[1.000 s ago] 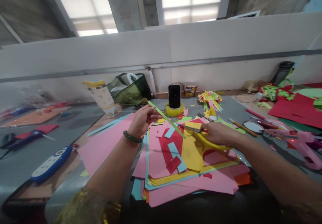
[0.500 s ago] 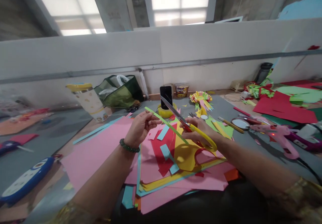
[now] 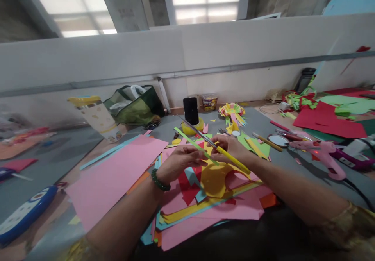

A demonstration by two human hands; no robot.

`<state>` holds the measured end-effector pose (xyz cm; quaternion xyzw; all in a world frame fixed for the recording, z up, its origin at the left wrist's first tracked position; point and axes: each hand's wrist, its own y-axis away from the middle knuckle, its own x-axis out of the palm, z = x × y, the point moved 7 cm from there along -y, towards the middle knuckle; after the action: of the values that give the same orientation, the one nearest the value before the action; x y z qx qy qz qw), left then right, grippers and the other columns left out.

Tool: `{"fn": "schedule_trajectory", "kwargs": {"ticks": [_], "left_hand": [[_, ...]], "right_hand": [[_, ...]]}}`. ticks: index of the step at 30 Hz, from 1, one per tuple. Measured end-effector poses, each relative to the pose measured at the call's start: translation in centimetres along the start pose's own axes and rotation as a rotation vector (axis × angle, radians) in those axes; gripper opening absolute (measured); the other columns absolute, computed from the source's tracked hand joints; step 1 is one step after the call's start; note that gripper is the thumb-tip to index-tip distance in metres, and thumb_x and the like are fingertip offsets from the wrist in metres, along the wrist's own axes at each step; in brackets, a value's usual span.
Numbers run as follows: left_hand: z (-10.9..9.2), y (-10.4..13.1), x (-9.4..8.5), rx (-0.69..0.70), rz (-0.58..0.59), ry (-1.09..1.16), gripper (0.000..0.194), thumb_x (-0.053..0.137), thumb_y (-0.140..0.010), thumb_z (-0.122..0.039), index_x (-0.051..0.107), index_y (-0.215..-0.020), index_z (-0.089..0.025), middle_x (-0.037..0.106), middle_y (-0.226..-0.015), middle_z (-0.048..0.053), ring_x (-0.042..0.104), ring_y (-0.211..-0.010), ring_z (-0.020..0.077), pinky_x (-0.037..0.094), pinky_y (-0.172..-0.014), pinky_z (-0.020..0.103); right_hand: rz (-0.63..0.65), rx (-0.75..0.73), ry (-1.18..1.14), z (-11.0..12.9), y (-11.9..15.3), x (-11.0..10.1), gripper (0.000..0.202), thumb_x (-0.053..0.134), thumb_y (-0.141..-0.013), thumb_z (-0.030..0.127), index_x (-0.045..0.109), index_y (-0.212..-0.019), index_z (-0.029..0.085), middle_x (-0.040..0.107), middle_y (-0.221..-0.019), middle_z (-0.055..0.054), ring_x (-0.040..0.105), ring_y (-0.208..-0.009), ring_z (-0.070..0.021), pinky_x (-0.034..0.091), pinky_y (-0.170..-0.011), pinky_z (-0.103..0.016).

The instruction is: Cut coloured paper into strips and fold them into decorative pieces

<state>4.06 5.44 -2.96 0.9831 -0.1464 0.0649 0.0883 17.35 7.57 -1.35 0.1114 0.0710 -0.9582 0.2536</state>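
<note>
My right hand [image 3: 233, 148] is wrapped round a pair of yellow-handled scissors [image 3: 234, 161], whose blades point up and to the left. A narrow light-green paper strip [image 3: 186, 138] slants just below the blades. My left hand [image 3: 182, 160], with a dark bead bracelet at the wrist, has its fingers closed at the strip's lower half. Whether the right fingers also touch the strip's lower end is hard to see. Under both hands lies a pile of coloured paper, with a yellow sheet [image 3: 213, 181], red pieces [image 3: 187, 186] and pink sheets [image 3: 205, 227].
A pink sheet [image 3: 123, 167] lies left of the pile. Behind are a tumbler [image 3: 98, 118], a green bag [image 3: 146, 106], a phone [image 3: 191, 110] and a paper-strip rosette [image 3: 231, 112]. To the right, a pink glue gun [image 3: 322, 153] shows a lit red light and trails a cord.
My left hand has moved right along the green strip, closer to my right hand. The scissors have turned in my right hand, so their handles now show edge-on.
</note>
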Motion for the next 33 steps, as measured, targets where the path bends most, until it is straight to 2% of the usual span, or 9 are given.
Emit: {"fn": "schedule_trajectory", "kwargs": {"ticks": [3, 6, 8, 11, 17, 22, 27, 33], "left_hand": [[0.6, -0.1, 0.2, -0.011, 0.008, -0.003, 0.037, 0.089, -0.052, -0.043, 0.071, -0.066, -0.014, 0.073, -0.068, 0.006, 0.069, -0.061, 0.0165, 0.053, -0.06, 0.024], [0.5, -0.2, -0.5, -0.013, -0.036, 0.009, 0.034, 0.089, -0.054, -0.039, 0.072, -0.068, -0.014, 0.075, -0.073, 0.009, 0.071, -0.067, 0.0185, 0.054, -0.066, 0.026], [-0.1, -0.2, -1.0, 0.008, -0.065, 0.015, 0.031, 0.088, -0.057, -0.037, 0.073, -0.07, -0.013, 0.076, -0.077, 0.01, 0.071, -0.07, 0.0187, 0.054, -0.067, 0.026], [-1.2, -0.1, -1.7, 0.045, -0.093, 0.015, 0.026, 0.087, -0.06, -0.033, 0.073, -0.071, -0.013, 0.076, -0.074, 0.008, 0.071, -0.068, 0.0168, 0.053, -0.065, 0.023], [-2.8, 0.3, -3.1, 0.086, -0.165, 0.058, 0.019, 0.085, -0.063, -0.025, 0.069, -0.063, -0.014, 0.074, -0.066, 0.005, 0.072, -0.067, 0.0151, 0.053, -0.061, 0.018], [-3.1, 0.4, -3.9, 0.103, -0.205, 0.03, 0.018, 0.082, -0.068, -0.026, 0.068, -0.069, -0.013, 0.076, -0.076, 0.008, 0.073, -0.074, 0.0182, 0.056, -0.064, 0.022], [-3.5, 0.5, -4.3, 0.141, -0.251, 0.026, 0.018, 0.079, -0.073, -0.025, 0.065, -0.07, -0.013, 0.076, -0.075, 0.008, 0.074, -0.076, 0.019, 0.057, -0.069, 0.025], [-3.7, 0.6, -4.3, 0.153, -0.252, 0.009, 0.016, 0.076, -0.075, -0.022, 0.063, -0.07, -0.014, 0.076, -0.075, 0.009, 0.074, -0.077, 0.0199, 0.057, -0.07, 0.025]], "right_hand": [[-0.01, -0.038, 0.072, -0.1, 0.0, -0.1, 0.036, 0.074, -0.058, 0.036, 0.055, -0.084, 0.02, 0.055, -0.062, 0.005, 0.049, -0.055, -0.0102, 0.037, -0.052, -0.023], [-0.03, -0.106, 0.187, 0.7, 0.5, -0.5, 0.049, 0.071, -0.064, 0.055, 0.054, -0.093, 0.02, 0.054, -0.066, 0.003, 0.05, -0.06, -0.0135, 0.041, -0.055, -0.026], [0.037, -0.168, 0.298, 1.7, 1.1, -0.5, 0.059, 0.06, -0.071, 0.068, 0.054, -0.103, 0.019, 0.056, -0.074, -0.002, 0.053, -0.068, -0.018, 0.045, -0.061, -0.031], [0.15, -0.2, 0.467, 2.7, 2.0, -0.7, 0.07, 0.042, -0.078, 0.076, 0.055, -0.114, 0.018, 0.061, -0.087, -0.009, 0.058, -0.081, -0.0252, 0.049, -0.071, -0.037], [0.214, -0.168, 0.601, 2.9, 2.4, -1.6, 0.075, 0.035, -0.079, 0.08, 0.058, -0.115, 0.019, 0.064, -0.106, -0.013, 0.061, -0.093, -0.0283, 0.048, -0.077, -0.037], [0.255, -0.14, 0.668, 3.1, 2.6, -1.3, 0.083, 0.027, -0.078, 0.084, 0.059, -0.116, 0.017, 0.066, -0.104, -0.013, 0.062, -0.09, -0.0272, 0.049, -0.077, -0.036], [0.273, -0.107, 0.695, 3.2, 2.8, -0.9, 0.09, 0.025, -0.075, 0.087, 0.061, -0.115, 0.015, 0.066, -0.102, -0.014, 0.062, -0.091, -0.0295, 0.05, -0.078, -0.039], [0.229, -0.149, 0.675, 2.3, 2.7, -1.3, 0.08, 0.031, -0.079, 0.082, 0.062, -0.117, 0.019, 0.067, -0.106, -0.012, 0.062, -0.094, -0.0288, 0.049, -0.08, -0.039]]}}
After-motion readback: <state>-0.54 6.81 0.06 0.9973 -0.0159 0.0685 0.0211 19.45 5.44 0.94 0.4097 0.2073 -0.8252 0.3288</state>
